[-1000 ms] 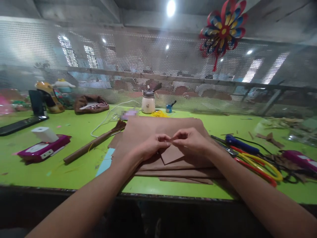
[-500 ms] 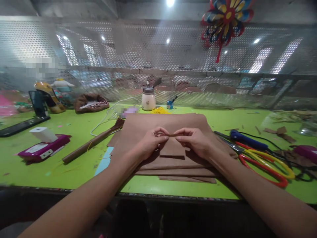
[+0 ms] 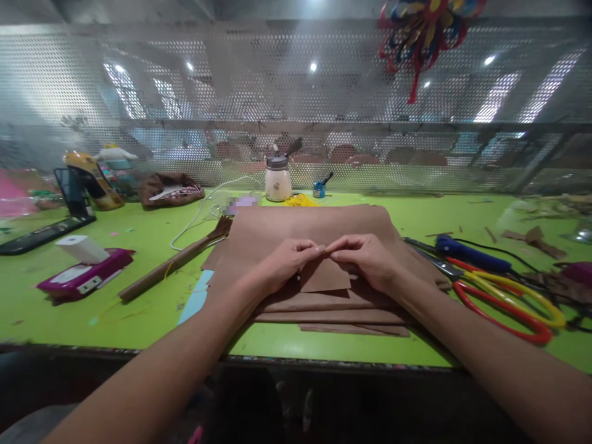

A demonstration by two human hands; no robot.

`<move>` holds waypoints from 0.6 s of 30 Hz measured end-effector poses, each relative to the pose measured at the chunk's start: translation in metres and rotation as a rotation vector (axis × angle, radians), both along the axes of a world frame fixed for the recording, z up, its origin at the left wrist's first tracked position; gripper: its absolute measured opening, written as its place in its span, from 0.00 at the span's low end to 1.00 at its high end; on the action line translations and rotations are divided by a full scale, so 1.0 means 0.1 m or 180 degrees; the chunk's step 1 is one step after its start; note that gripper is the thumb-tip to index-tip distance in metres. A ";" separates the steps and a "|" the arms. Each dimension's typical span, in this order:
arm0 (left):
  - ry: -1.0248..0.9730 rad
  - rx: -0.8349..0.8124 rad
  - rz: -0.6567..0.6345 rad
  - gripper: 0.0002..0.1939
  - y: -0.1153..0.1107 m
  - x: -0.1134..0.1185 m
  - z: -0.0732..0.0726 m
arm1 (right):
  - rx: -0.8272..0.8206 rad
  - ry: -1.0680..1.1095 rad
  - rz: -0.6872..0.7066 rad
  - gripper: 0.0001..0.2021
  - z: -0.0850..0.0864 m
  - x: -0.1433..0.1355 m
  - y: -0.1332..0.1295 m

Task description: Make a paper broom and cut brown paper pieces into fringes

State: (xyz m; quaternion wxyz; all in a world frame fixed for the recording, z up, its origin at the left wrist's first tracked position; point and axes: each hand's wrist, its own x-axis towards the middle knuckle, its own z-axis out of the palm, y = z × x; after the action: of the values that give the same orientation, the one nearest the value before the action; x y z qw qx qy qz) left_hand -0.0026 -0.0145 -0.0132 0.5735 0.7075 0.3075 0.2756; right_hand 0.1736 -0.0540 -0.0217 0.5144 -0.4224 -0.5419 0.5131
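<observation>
A small brown paper piece [image 3: 325,277] hangs from my fingers over a stack of larger brown sheets [image 3: 309,221]. My left hand [image 3: 291,262] pinches its upper left edge between thumb and fingers. Close beside it, my right hand [image 3: 361,256] pinches the upper right part, the fingertips of both hands almost touching. The top edge of the piece is mostly hidden by my fingers.
Scissors with red and yellow handles [image 3: 504,302] and a blue-handled tool [image 3: 474,254] lie right. A brown paper stem [image 3: 166,265] and a purple power strip [image 3: 87,277] are left. Behind stand a jar [image 3: 278,180] and a small blue bottle [image 3: 319,189].
My hands have drawn closer together at the top of the small piece, whose lower edge now tilts slightly. The camera view has shifted a little.
</observation>
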 end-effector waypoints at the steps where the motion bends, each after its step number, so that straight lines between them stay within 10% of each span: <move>1: 0.0017 0.0025 -0.0068 0.17 0.00 -0.01 0.00 | 0.0017 -0.0001 0.0008 0.08 0.00 0.00 0.00; 18: 0.0228 0.0076 0.0113 0.14 0.01 -0.01 0.00 | 0.0323 -0.0567 0.0082 0.10 0.05 0.03 0.00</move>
State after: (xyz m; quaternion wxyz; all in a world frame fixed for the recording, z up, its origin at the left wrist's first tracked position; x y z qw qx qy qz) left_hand -0.0038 -0.0135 -0.0134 0.5487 0.7181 0.3371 0.2639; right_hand 0.1762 -0.0543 -0.0167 0.4783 -0.4328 -0.6162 0.4520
